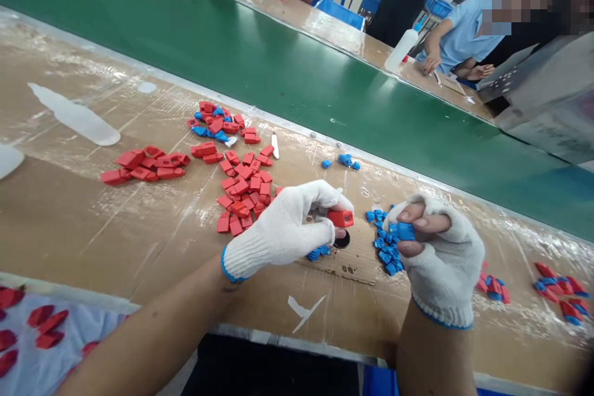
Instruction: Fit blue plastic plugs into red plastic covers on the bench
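Step in hand: seemingly handling two parts at once, held apart
Left hand [301, 216]: white-knit-covered, pinching a smooth, boxy red block [341, 218], square opening showing, at the blue piece's [403, 232] 9 o'clock
Right hand [443, 247]: bare-tipped, pinching that blue piece
Red pile [245, 189]: angular, left hand's 10 o'clock
Blue pile [387, 253]: ridged, right hand's 9 o'clock
Next move: likely calls for steady fingertips

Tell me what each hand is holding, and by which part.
The left hand holds a red piece by its body, holed end exposed. The right hand pinches a blue piece by the end nearest the palm.
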A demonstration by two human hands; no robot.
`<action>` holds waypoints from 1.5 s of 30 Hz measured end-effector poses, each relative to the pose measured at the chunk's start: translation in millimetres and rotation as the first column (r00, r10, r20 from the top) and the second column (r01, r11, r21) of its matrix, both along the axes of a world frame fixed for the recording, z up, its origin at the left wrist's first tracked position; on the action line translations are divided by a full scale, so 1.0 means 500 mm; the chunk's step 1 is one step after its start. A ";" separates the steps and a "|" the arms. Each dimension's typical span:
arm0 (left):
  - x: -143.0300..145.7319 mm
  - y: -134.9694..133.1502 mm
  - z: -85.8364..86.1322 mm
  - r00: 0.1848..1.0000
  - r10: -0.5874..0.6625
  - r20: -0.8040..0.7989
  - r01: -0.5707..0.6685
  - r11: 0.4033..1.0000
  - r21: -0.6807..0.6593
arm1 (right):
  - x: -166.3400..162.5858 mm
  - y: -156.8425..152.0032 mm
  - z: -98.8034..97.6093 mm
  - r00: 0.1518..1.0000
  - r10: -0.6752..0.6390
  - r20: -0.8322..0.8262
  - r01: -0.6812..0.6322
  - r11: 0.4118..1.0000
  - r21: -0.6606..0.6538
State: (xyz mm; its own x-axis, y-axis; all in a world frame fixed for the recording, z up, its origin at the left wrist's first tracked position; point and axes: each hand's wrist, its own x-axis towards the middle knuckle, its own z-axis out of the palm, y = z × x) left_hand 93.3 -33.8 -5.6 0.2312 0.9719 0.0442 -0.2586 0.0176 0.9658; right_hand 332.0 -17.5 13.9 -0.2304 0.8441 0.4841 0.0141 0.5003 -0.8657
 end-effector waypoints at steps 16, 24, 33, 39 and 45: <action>0.013 -0.010 -0.009 0.991 0.056 -0.122 -0.033 0.983 0.180 | -0.042 -0.015 -0.003 0.990 -0.007 0.143 -0.014 0.989 0.150; 0.015 -0.011 -0.006 0.997 -0.019 -0.080 0.023 0.998 0.054 | -0.053 -0.015 -0.001 0.997 -0.044 0.057 0.035 0.988 0.151; 0.007 -0.009 0.014 0.969 -0.056 -0.240 0.064 0.998 0.025 | -0.047 -0.008 -0.008 0.984 -0.016 0.178 -0.027 0.971 0.239; 0.006 -0.010 0.025 0.949 -0.168 -0.266 0.161 0.986 -0.048 | -0.052 -0.012 0.007 0.950 0.004 0.314 -0.102 0.949 0.298; 0.008 -0.018 0.033 0.978 -0.193 -0.084 0.172 0.962 -0.210 | -0.053 -0.003 0.020 0.946 0.089 0.312 -0.172 0.953 0.248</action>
State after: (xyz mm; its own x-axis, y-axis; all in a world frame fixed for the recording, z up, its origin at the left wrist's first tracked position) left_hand 97.4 -42.8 11.1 0.3982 0.8993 -0.1809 -0.1327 0.2516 0.9587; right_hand 305.3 -19.1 23.8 -0.4966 0.6446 0.5813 0.1660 0.7278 -0.6654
